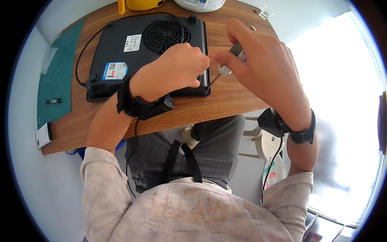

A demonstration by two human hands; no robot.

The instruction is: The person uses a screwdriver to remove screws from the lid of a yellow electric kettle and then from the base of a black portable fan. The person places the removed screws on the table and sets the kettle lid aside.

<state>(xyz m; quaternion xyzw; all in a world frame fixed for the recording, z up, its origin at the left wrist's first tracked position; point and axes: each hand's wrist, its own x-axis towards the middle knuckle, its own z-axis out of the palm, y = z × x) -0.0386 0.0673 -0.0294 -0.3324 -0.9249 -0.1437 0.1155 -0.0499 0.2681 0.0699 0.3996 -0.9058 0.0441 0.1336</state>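
Pale shirt [197, 213] up front, then right hand [262, 62] pinching a screwdriver [225, 69]; left hand [175, 66] has fingers curled, can't tell round what. Tip's at a corner of the upturned black appliance [141, 58] on the table [193, 108]. Bottom panel [121, 36] is on, so I'd guess that corner's not done.

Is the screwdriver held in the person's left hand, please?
No, the right hand grips the screwdriver at a corner of the upturned induction cooktop.
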